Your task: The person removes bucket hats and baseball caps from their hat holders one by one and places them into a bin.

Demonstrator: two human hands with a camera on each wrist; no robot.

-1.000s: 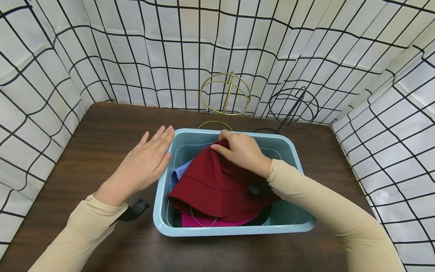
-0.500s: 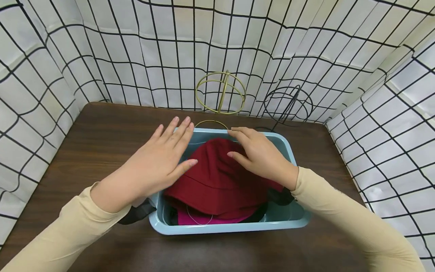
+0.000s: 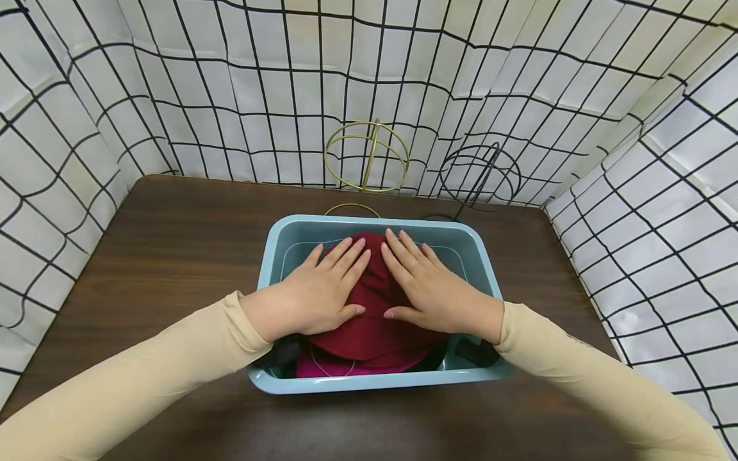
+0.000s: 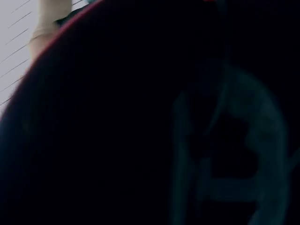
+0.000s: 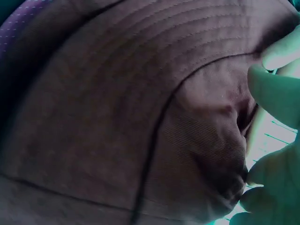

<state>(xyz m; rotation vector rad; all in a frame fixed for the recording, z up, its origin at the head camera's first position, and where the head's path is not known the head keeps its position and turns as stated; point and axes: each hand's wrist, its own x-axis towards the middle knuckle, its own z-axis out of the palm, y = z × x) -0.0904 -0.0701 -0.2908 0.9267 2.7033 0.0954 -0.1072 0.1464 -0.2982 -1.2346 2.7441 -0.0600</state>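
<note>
A dark red bucket hat [image 3: 375, 342] lies in a light blue plastic tub [image 3: 380, 384]. My left hand [image 3: 319, 291] rests on the left of the crown, fingers straight and spread. On its right side my right hand [image 3: 435, 294] lies the same way, palm down. In the right wrist view the stitched brim of the hat [image 5: 108, 108] fills most of the picture, with fingers [image 5: 276, 93] at the right edge. Bright pink cloth [image 3: 369, 370] with a thin pale cord shows under the brim. The left wrist view is mostly too dark to read.
The tub stands on a dark brown wooden table [image 3: 190, 237]. Behind it are a gold wire stand [image 3: 369, 160] and a black wire stand [image 3: 481, 176]. Black wire grid [image 3: 277, 96] over white sheeting closes in the back and sides.
My right hand has let go of the hat's crown and flattened. My left hand has moved right from beside the tub onto the hat. The hat's crown now sits lower.
</note>
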